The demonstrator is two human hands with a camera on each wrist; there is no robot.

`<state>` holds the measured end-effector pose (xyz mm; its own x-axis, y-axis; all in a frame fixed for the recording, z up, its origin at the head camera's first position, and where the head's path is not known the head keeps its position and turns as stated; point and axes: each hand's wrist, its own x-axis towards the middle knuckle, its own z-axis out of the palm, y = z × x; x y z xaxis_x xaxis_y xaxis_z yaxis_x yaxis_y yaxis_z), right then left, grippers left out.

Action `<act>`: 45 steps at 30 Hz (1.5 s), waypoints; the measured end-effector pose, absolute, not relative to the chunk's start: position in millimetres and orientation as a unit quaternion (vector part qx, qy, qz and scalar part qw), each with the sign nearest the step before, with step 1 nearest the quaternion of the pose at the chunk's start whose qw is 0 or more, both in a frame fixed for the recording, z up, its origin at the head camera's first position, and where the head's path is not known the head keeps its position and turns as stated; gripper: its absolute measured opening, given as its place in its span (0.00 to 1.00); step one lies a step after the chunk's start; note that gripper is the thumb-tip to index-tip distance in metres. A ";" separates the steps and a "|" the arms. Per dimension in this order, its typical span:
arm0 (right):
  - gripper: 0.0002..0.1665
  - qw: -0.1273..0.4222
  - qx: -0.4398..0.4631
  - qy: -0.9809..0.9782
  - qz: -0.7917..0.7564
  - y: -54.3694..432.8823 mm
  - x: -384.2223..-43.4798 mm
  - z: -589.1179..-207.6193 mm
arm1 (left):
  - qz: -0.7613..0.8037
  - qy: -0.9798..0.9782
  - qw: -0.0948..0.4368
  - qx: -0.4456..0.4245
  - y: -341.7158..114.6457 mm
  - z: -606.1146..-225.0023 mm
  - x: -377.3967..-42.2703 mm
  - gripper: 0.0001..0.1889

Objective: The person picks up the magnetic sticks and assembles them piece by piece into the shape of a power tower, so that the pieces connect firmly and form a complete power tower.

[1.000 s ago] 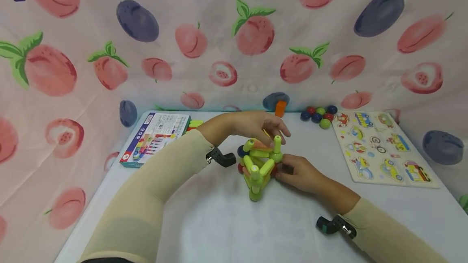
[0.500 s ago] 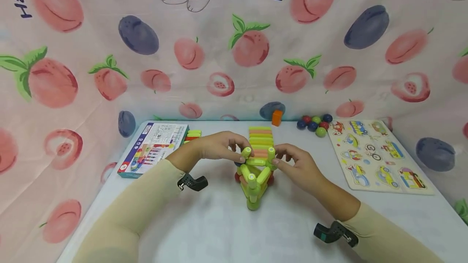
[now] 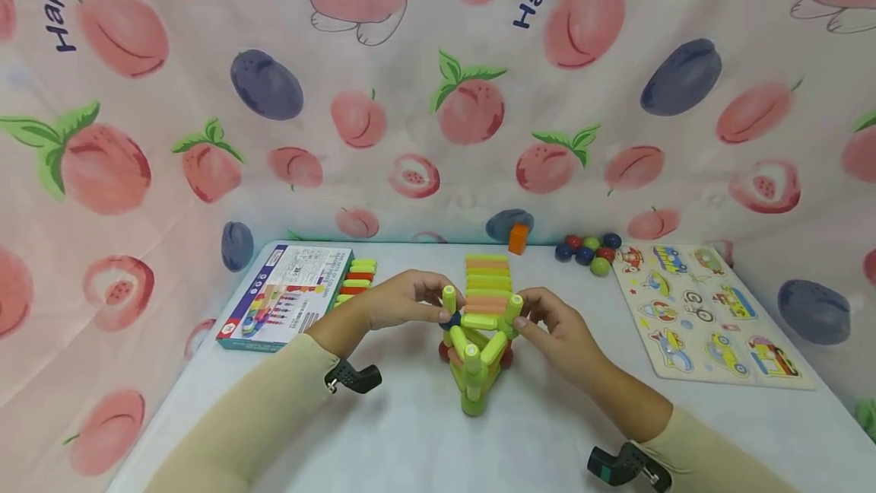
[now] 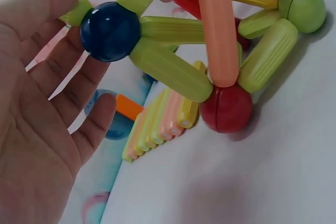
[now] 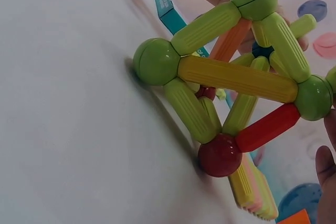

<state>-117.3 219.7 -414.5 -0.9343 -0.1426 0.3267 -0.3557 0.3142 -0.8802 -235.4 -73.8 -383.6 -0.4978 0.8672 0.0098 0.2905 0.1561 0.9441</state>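
Note:
A frame of magnetic rods and balls (image 3: 474,386) stands on the table between both hands, with three upright rods on its upper corners. My left hand (image 3: 402,303) pinches the yellow-green rod (image 3: 448,300) at the back-left corner, just by the dark blue ball (image 4: 110,31). At the back-right corner my right hand (image 3: 566,335) holds the green ball (image 5: 314,98) with thumb and fingers; the right wrist view cuts part of this hand off. Red balls (image 4: 227,109) sit low, touching the table. An orange-pink rod (image 4: 218,30) slopes across one side.
Behind the frame lies a row of spare rods (image 3: 489,280). A toy box (image 3: 294,291) with more rods (image 3: 359,277) beside it is at left. Loose balls (image 3: 585,255), an orange block (image 3: 518,238) and a picture puzzle board (image 3: 708,318) are at back and right.
My left hand moved from above the back-right rod to the back-left corner, whose rod now stands straighter. My right hand rose from low on the right side to the upper green ball.

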 end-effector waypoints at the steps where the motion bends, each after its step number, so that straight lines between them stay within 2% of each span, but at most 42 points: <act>1: 0.12 0.089 0.147 -0.805 0.567 219.2 -114.0 -416.6 | 0.506 0.703 0.289 0.407 -74.1 -387.9 -232.2 0.14; 9: 0.16 0.069 0.078 -0.802 0.588 212.9 -85.0 -434.5 | 0.500 0.707 0.311 0.391 -80.1 -417.5 -207.8 0.20; 13: 0.11 0.032 -0.004 -0.807 0.590 204.4 -62.0 -449.2 | 0.474 0.722 0.342 0.371 -86.8 -433.4 -198.0 0.27; 15: 0.11 0.007 0.014 -0.827 0.562 200.7 -51.1 -459.3 | 0.450 0.738 0.349 0.362 -90.1 -439.3 -194.1 0.26; 17: 0.12 -0.009 0.075 -0.861 0.502 196.6 -43.4 -467.5 | 0.417 0.762 0.340 0.360 -92.1 -443.9 -191.7 0.23; 20: 0.09 -0.030 0.158 -0.910 0.381 185.8 -38.8 -469.7 | 0.367 0.792 0.302 0.383 -92.9 -448.7 -191.8 0.17; 23: 0.24 -0.034 0.175 -0.942 0.284 170.9 -41.2 -464.0 | 0.336 0.812 0.249 0.408 -91.8 -451.1 -193.3 0.14; 25: 0.28 -0.027 0.168 -0.952 0.253 163.8 -45.2 -461.8 | 0.323 0.822 0.211 0.419 -91.4 -452.1 -193.9 0.13; 28: 0.27 -0.006 0.156 -0.960 0.235 161.3 -53.3 -459.8 | 0.305 0.840 0.169 0.416 -92.6 -451.9 -193.2 0.10; 32: 0.20 -0.001 0.134 -0.962 0.237 172.7 -65.4 -456.4 | 0.294 0.860 0.151 0.389 -97.8 -450.8 -185.9 0.13; 39: 0.11 0.009 0.129 -0.951 0.280 211.1 -94.4 -455.3 | 0.309 0.859 0.143 0.383 -92.8 -455.7 -159.0 0.17; 45: 0.09 -0.014 0.220 -0.929 0.298 237.4 -109.6 -448.5 | 0.343 0.843 0.183 0.371 -96.9 -435.6 -173.0 0.07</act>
<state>-109.6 237.4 -448.5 -0.9029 -0.4167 0.1056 -0.4003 0.7253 -0.5601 -173.0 -96.9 -435.6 -0.6583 0.7508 -0.0540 0.4998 0.4896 0.7145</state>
